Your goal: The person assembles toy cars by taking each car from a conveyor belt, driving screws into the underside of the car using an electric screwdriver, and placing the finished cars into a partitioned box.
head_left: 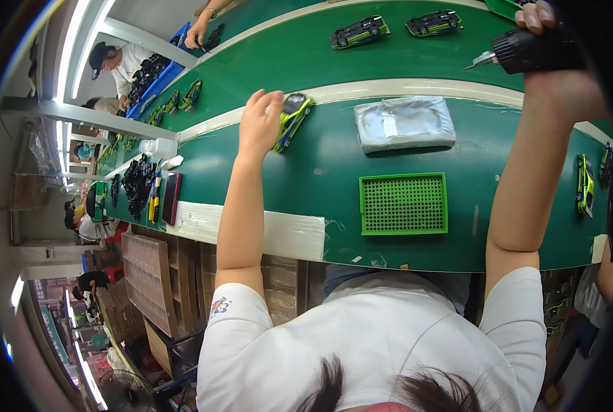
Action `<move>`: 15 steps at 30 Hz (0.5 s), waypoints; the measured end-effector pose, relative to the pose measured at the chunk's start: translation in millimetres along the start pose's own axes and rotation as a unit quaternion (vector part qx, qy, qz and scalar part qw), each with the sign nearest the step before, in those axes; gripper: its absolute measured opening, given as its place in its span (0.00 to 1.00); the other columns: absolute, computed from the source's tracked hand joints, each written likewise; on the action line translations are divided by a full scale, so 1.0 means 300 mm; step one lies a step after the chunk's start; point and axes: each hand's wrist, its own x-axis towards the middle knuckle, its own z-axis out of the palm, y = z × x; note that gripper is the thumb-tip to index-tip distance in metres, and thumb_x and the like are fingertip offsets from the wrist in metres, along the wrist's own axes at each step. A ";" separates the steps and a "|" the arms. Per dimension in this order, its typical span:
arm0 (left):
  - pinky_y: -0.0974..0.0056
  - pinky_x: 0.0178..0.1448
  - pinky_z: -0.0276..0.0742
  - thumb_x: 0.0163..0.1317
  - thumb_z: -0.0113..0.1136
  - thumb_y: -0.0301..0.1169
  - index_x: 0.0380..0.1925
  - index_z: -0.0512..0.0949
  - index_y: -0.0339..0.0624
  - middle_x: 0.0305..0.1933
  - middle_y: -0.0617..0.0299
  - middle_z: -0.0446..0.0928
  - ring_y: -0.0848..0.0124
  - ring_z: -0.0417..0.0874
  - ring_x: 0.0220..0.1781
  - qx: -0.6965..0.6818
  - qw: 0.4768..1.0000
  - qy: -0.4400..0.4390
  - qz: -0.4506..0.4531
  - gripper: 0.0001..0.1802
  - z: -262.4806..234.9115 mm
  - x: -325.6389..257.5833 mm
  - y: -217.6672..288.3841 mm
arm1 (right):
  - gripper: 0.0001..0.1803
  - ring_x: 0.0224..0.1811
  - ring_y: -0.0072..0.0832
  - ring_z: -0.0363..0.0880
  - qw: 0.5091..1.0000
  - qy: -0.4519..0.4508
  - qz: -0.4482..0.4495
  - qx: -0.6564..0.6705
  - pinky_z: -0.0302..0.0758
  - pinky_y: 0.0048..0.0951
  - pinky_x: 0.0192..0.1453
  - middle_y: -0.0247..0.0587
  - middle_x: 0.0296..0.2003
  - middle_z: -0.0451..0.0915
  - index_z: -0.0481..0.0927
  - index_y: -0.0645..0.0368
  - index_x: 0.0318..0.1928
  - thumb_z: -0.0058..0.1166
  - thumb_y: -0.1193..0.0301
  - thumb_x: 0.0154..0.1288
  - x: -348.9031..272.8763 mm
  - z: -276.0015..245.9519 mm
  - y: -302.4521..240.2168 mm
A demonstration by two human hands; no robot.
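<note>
My left hand [262, 120] is at the left, by the pale rail, its bent fingers closed against the left side of a black and lime-green toy car [294, 122]. The fingertips are partly hidden. My right hand [537, 16] is raised at the upper right, wrapped round a black electric screwdriver [536, 51]. Its metal bit points left, well above the green surface. Between my arms lies a flat block wrapped in whitish plastic [405, 123]. Nearer me sits a lime-green perforated tray [364, 206].
Upside-down toy cars [359, 32] lie on the green belt [265, 58] beyond the pale rail [416, 88]. Another car [584, 185] stands far right. At left are black parts [139, 182], yellow-handled tools [155, 199] and a dark-red flat case [172, 199]. A co-worker's hand [198, 33] reaches in.
</note>
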 end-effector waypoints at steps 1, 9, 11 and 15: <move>0.54 0.62 0.74 0.68 0.56 0.51 0.52 0.81 0.40 0.60 0.41 0.76 0.48 0.77 0.61 0.044 0.998 -0.038 0.012 0.27 0.029 0.018 0.026 | 0.46 0.20 0.31 0.76 1.000 -0.010 0.011 -0.004 0.74 0.29 0.24 0.50 0.29 0.76 0.74 0.61 0.35 0.27 0.26 0.64 -0.001 0.013 0.005; 0.51 0.54 0.77 0.58 0.69 0.45 0.53 0.73 0.42 0.51 0.47 0.79 0.48 0.80 0.53 0.175 0.974 -0.132 -0.048 0.28 -0.039 -0.145 0.116 | 0.46 0.21 0.29 0.76 0.989 -0.075 0.125 0.001 0.73 0.27 0.25 0.55 0.34 0.78 0.74 0.63 0.39 0.27 0.27 0.65 -0.012 -0.132 0.058; 0.51 0.54 0.77 0.55 0.71 0.38 0.54 0.73 0.42 0.50 0.47 0.79 0.49 0.80 0.52 0.195 0.967 -0.146 -0.068 0.28 -0.165 -0.278 0.076 | 0.46 0.21 0.29 0.76 0.984 -0.092 0.150 0.009 0.73 0.26 0.25 0.56 0.36 0.78 0.74 0.64 0.39 0.27 0.28 0.65 -0.009 -0.209 0.072; 0.61 0.52 0.78 0.60 0.68 0.30 0.61 0.70 0.41 0.51 0.47 0.81 0.59 0.83 0.51 0.053 0.957 -0.152 -0.242 0.29 -0.405 -0.451 0.098 | 0.46 0.22 0.28 0.76 0.971 -0.135 0.198 0.023 0.73 0.25 0.26 0.58 0.39 0.79 0.74 0.65 0.41 0.26 0.28 0.66 -0.069 -0.139 0.048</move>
